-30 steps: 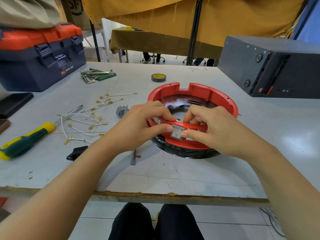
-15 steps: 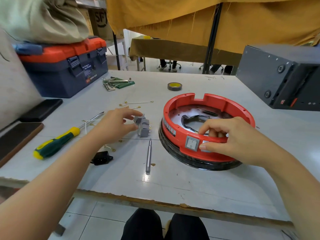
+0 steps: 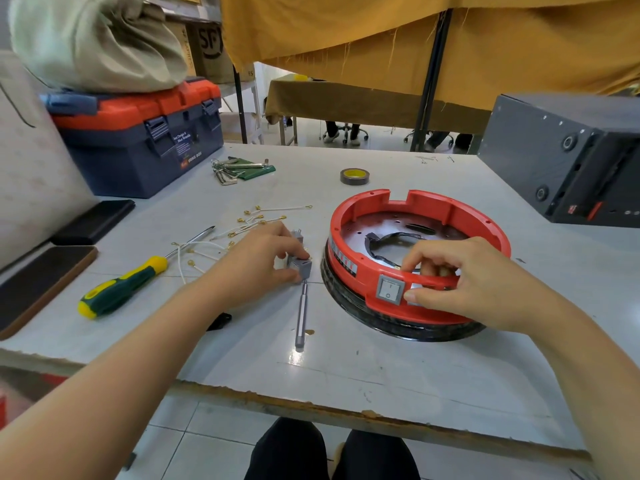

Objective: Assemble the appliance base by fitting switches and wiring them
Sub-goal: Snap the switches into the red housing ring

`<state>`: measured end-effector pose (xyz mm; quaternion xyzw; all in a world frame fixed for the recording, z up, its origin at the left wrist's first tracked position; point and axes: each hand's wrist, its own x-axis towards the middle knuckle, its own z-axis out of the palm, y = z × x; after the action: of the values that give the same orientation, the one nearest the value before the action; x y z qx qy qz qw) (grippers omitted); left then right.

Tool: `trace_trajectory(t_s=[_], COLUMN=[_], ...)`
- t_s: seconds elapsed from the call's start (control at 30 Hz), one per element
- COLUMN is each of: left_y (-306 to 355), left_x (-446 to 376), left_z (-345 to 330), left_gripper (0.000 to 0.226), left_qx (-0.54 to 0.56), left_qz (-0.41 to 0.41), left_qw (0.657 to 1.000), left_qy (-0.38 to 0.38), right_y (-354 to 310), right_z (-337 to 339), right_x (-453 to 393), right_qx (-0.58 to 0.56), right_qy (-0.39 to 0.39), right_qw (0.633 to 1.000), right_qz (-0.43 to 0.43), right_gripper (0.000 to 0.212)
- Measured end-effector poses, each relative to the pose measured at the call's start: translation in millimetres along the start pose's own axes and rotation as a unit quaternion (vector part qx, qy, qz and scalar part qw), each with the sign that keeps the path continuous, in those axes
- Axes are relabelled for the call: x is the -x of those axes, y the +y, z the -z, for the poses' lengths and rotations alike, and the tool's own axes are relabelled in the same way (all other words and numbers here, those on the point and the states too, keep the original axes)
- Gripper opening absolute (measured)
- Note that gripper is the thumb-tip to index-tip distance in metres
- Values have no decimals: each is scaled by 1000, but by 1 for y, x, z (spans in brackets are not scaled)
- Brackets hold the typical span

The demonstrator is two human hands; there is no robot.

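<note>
— What have your hands got?
— Your right hand (image 3: 474, 289) grips the red base's (image 3: 485, 233) near rim, fingers curled over it, thumb beside the fitted switch (image 3: 389, 290); your left hand (image 3: 256, 268) pinches a loose grey switch (image 3: 300, 266) on the desk (image 3: 381, 368).
— And beyond?
— Wires (image 3: 242, 223), then the toolbox (image 3: 145, 140).

You are looking at a blue toolbox (image 3: 138, 147) sitting far left under a pale cloth bundle (image 3: 97, 43), hex keys (image 3: 239, 169) and a tape roll (image 3: 354, 176) lying mid-table — a dark grey case (image 3: 561, 161) standing right.
</note>
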<state>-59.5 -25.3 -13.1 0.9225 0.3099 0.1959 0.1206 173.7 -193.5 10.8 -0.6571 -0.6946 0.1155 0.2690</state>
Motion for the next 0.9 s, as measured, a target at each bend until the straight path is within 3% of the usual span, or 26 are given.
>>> trace_trajectory(t_s=[0.23,0.33,0.43,0.6,0.73,0.9], left_y=[1,3,16,58,88,113], left_x=[14,19,23,29,27,24], left_z=[-10,-9,4,19,14,1], left_gripper=[27,26,30,38,36,29], left_qx=[37,50,77,204,298,303], left_qz=[13,25,-20,-63,-68,-100], left_qw=[999,997,990,970,947,946], left_qy=[12,59,114,115,100,58], right_y=[-3,-2,-4,-12,-15,-20], right_z=[1,1,0,-2,-1,0], right_x=[-5,-3,-1,5,12,23], right_qx=[-4,6,28,71,-34,-161], right_qy=[-9,-9,12,45,129,149], right_qw=[1000,1000,1000,996,991,974], right_qz=[12,0,2,17,16,50], right_gripper=[16,18,21,23,17,18])
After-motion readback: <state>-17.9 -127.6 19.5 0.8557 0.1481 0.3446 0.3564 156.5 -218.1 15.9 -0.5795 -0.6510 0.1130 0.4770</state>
